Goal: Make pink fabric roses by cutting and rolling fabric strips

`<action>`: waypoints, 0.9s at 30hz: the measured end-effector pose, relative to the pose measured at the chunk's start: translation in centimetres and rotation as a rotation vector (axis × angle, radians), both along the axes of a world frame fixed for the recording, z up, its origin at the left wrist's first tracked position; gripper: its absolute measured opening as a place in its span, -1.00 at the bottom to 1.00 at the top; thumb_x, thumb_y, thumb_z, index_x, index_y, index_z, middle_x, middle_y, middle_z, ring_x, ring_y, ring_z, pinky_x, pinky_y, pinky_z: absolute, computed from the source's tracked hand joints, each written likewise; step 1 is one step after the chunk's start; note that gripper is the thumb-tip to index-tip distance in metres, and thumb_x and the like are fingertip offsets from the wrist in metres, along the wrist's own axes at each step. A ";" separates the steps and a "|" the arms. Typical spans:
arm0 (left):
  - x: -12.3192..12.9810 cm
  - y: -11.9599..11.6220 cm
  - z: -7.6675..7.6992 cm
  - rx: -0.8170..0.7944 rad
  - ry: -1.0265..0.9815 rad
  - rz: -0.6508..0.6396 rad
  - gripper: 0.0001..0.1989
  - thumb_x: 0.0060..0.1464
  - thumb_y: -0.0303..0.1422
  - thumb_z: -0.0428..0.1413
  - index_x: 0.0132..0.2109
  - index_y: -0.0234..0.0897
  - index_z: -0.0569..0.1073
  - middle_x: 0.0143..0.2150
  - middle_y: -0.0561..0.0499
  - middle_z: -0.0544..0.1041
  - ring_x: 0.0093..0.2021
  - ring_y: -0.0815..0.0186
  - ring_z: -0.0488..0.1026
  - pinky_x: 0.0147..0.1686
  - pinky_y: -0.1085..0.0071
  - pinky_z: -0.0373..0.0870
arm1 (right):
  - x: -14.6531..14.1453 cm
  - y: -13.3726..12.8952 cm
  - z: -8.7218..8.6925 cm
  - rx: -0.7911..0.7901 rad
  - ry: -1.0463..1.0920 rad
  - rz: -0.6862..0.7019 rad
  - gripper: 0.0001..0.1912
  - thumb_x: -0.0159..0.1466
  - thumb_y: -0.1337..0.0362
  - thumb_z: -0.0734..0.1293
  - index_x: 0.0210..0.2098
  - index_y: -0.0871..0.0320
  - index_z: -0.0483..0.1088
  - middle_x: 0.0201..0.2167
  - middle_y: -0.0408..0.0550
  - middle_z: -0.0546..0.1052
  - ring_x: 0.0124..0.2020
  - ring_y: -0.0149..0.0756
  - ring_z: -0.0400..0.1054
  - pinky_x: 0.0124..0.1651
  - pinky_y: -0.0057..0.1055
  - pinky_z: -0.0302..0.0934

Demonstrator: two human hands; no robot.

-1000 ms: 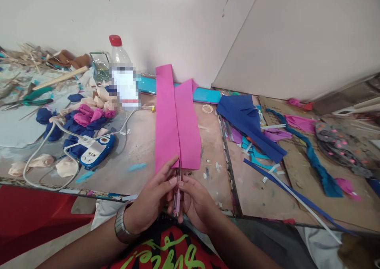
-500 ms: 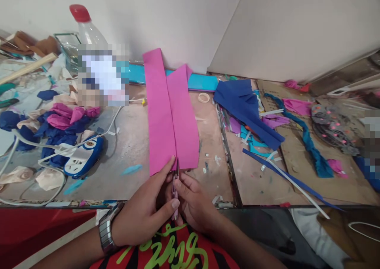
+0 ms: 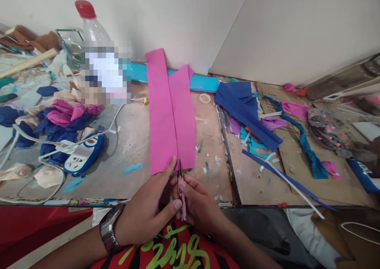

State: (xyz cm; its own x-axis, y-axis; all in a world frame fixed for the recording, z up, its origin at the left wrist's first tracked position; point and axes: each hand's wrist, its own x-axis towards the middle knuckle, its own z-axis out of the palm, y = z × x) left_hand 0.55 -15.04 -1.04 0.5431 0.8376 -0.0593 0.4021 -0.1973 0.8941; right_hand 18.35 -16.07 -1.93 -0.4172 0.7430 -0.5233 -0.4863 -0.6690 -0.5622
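Note:
Two long pink sheets lie lengthwise in front of me, the left one lapping along the other. At their near end, my right hand grips slim pink-handled scissors, seen edge-on, with the dark blade pointing away at the seam. My left hand, wearing a metal watch, is closed at the sheets' near edge; its forefinger stretches along the seam and its thumb lies by the scissors' handle. The fingers beneath both hands are partly hidden.
On the left are a blue-and-white power strip with a cable, crumpled cloth pieces and a red-capped bottle. Dark blue strips, a white stick and cardboard lie to the right. A ring sits beyond the sheets.
The scissors and both hands sit slightly further right in view, and the handle leans a little more. The right pink sheet's lower edge has shifted slightly left. The view itself has also moved.

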 end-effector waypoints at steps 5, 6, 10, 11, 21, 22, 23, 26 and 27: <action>0.0 -0.1 0.0 0.002 0.002 -0.004 -0.18 0.34 -0.18 0.03 0.54 -0.11 -0.25 0.33 -0.23 0.37 0.27 0.08 0.37 0.24 0.10 0.33 | -0.1 0.0 0.4 -0.028 -0.007 -0.006 -0.62 0.26 0.01 0.46 -0.19 0.16 0.34 -0.56 -0.25 0.46 -0.68 -0.50 0.33 -0.66 -0.64 0.11; 0.0 -0.1 0.0 0.003 0.001 -0.006 -0.18 0.34 -0.18 0.04 0.53 -0.10 -0.24 0.33 -0.22 0.37 0.26 0.08 0.38 0.24 0.10 0.33 | -0.1 0.0 0.5 -0.028 -0.007 -0.012 -0.63 0.26 0.02 0.47 -0.19 0.16 0.34 -0.56 -0.25 0.46 -0.68 -0.50 0.33 -0.65 -0.63 0.13; 0.1 -0.1 -0.2 0.030 0.000 -0.009 -0.20 0.34 -0.19 0.04 0.53 -0.06 -0.21 0.41 -0.18 0.29 0.32 0.09 0.34 0.27 0.11 0.31 | 0.0 0.1 0.7 -0.029 0.000 -0.028 -0.62 0.24 0.01 0.48 -0.23 0.15 0.33 -0.57 -0.26 0.47 -0.68 -0.50 0.33 -0.63 -0.62 0.16; 0.1 -0.1 -0.2 0.039 0.001 -0.007 -0.20 0.34 -0.20 0.04 0.53 -0.07 -0.21 0.43 -0.17 0.26 0.34 0.08 0.31 0.29 0.10 0.29 | 0.1 0.1 0.7 -0.030 0.000 -0.029 -0.62 0.24 0.01 0.49 -0.24 0.15 0.33 -0.57 -0.26 0.47 -0.69 -0.50 0.33 -0.64 -0.62 0.15; 0.2 -0.3 -0.4 0.035 0.021 -0.014 -0.20 0.33 -0.19 0.04 0.53 -0.11 -0.20 0.43 -0.20 0.26 0.33 0.07 0.31 0.28 0.09 0.30 | 0.3 0.1 0.7 -0.034 -0.026 -0.023 -0.61 0.23 0.01 0.49 -0.26 0.15 0.33 -0.59 -0.26 0.48 -0.71 -0.51 0.32 -0.66 -0.63 0.13; 0.2 -0.3 -0.4 0.033 0.022 -0.016 -0.20 0.33 -0.19 0.04 0.53 -0.11 -0.19 0.42 -0.20 0.28 0.32 0.07 0.33 0.27 0.09 0.32 | 0.2 0.1 0.7 -0.033 -0.030 -0.024 -0.61 0.23 0.01 0.50 -0.27 0.16 0.33 -0.59 -0.26 0.48 -0.71 -0.51 0.32 -0.66 -0.63 0.13; 0.2 -0.3 -0.3 0.034 0.022 -0.017 -0.21 0.33 -0.19 0.04 0.53 -0.12 -0.19 0.40 -0.20 0.30 0.31 0.07 0.33 0.26 0.10 0.33 | 0.2 0.1 0.7 -0.034 -0.036 -0.023 -0.61 0.23 0.01 0.50 -0.28 0.16 0.33 -0.60 -0.26 0.47 -0.71 -0.51 0.32 -0.66 -0.63 0.14; 0.2 -0.2 -0.2 0.042 0.018 -0.018 -0.21 0.34 -0.20 0.03 0.53 -0.14 -0.18 0.38 -0.23 0.32 0.30 0.05 0.35 0.24 0.08 0.34 | 0.2 0.1 0.8 -0.042 -0.068 -0.026 -0.60 0.22 0.00 0.50 -0.31 0.17 0.33 -0.59 -0.27 0.46 -0.72 -0.52 0.30 -0.67 -0.62 0.14; 0.2 -0.1 -0.2 0.042 0.019 -0.019 -0.21 0.34 -0.19 0.03 0.53 -0.15 -0.18 0.38 -0.24 0.32 0.30 0.04 0.35 0.24 0.08 0.34 | 0.2 0.1 0.8 -0.044 -0.081 -0.028 -0.60 0.22 0.00 0.50 -0.32 0.17 0.33 -0.60 -0.27 0.45 -0.72 -0.53 0.29 -0.68 -0.62 0.14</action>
